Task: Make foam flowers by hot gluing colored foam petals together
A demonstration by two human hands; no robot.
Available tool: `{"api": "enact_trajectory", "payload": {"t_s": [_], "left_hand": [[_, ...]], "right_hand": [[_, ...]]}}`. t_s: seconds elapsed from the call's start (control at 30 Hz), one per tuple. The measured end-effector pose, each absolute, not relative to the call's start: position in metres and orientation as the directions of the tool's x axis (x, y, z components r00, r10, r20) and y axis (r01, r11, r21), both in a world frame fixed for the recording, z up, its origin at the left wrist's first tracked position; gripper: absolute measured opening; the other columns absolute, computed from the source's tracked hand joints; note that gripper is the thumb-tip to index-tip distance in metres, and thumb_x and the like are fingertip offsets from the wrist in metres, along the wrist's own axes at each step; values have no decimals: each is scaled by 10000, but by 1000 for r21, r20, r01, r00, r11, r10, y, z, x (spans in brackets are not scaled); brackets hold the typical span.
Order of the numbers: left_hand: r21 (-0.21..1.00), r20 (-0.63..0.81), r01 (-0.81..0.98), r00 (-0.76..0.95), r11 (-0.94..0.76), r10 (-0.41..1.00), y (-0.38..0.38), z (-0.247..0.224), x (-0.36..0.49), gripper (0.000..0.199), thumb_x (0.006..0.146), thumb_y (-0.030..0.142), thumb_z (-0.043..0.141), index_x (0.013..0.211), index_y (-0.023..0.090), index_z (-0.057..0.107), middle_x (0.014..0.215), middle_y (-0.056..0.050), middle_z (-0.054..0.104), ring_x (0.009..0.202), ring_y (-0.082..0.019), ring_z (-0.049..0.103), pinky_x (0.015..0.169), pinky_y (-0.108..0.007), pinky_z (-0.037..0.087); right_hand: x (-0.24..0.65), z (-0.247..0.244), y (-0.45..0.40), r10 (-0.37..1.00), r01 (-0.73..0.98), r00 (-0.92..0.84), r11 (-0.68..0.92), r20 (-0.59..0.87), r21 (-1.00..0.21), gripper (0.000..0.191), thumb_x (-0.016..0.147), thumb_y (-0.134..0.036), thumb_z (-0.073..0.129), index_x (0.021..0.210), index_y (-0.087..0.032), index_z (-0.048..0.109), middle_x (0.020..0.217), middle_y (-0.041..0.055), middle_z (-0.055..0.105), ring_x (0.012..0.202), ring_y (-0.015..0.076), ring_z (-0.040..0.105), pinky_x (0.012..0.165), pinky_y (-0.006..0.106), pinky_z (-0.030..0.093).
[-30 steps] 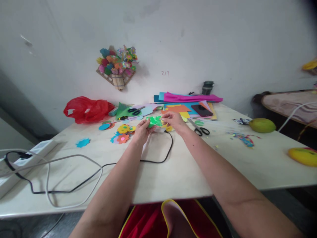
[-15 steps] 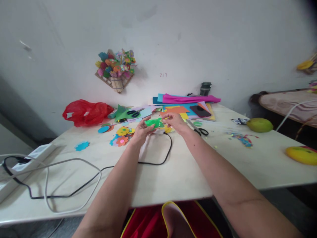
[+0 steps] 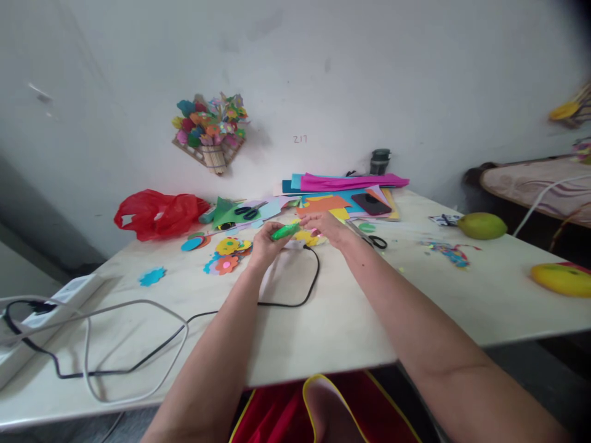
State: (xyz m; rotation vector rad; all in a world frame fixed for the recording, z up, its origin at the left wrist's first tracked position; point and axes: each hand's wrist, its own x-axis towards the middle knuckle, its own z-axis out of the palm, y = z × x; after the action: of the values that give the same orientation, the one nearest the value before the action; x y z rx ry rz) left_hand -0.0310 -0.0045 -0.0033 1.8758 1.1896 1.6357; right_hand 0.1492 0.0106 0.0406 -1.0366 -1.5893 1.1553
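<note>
My left hand [image 3: 266, 243] is closed around a slim bright green piece [image 3: 286, 231], which I cannot identify further. Its far end points towards my right hand [image 3: 321, 225], whose fingers are stretched out close to that end; I cannot tell whether they touch it. Below and behind the hands are yellow paper flower shapes [image 3: 305, 237]. To the left, more paper flowers in yellow [image 3: 227, 246] and orange [image 3: 227, 264] overlap in a pile. Silver scissors with black handles [image 3: 378, 242] rest right of my right hand.
Coloured sheets [image 3: 323, 203], a phone [image 3: 372, 204] and another pair of scissors [image 3: 249, 211] lie at the back. A red plastic bag [image 3: 161, 215] is at left, near a power strip [image 3: 50, 314]. A black cable [image 3: 295, 304] loops across the front. Mangoes [image 3: 482, 226] sit at right.
The green piece has turned from showing a broad face to a narrow side. My right fingers have gone from a pinch at its end to stretched out. The view has shifted slightly.
</note>
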Motion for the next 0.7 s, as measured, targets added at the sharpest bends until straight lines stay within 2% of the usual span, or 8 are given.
{"api": "enact_trajectory", "payload": {"t_s": [0.17,0.27,0.37,0.5,0.7], "left_hand": [[636,656,532,10,-559,755,-10,2,-30,304,653,313,654,915,159,637,835,-54,661,758,-177,602,700,-290,453],[597,666,571,38,-563,745,-14,4,-27,302,677,301,636,953,181,655,885,-53,679,805,-188,616,746,-290,447],[575,679,587,47,-570,733,-13,2,-25,278,668,283,647,935,207,667,852,-42,685,775,-187,621,758,-292,442],[552,694,576,84,-603,715,-9,-3,-25,267,677,252,636,943,235,654,876,-46,681,781,-192,615,772,-304,440],[367,731,696,196,-618,654,-6,-4,-30,282,759,179,510,1021,208,611,954,-86,650,913,-202,583,835,-318,428]], "right_hand": [[151,44,7,940,125,-292,223,179,-967,159,598,-191,542,692,-171,668,1223,19,536,806,123,538,576,212,377],[151,46,5,934,114,-310,225,180,-968,158,607,-203,541,687,-173,674,1253,14,512,845,139,540,577,212,382],[150,48,2,928,115,-320,237,190,-965,137,610,-209,560,668,-184,681,1231,20,531,858,162,551,587,238,399],[148,49,-1,922,146,-330,262,202,-954,96,619,-206,592,648,-205,683,1246,13,516,906,190,561,658,288,427],[142,46,0,901,107,-372,280,222,-954,71,577,-193,637,633,-176,677,1306,44,455,967,204,558,723,297,444]]}}
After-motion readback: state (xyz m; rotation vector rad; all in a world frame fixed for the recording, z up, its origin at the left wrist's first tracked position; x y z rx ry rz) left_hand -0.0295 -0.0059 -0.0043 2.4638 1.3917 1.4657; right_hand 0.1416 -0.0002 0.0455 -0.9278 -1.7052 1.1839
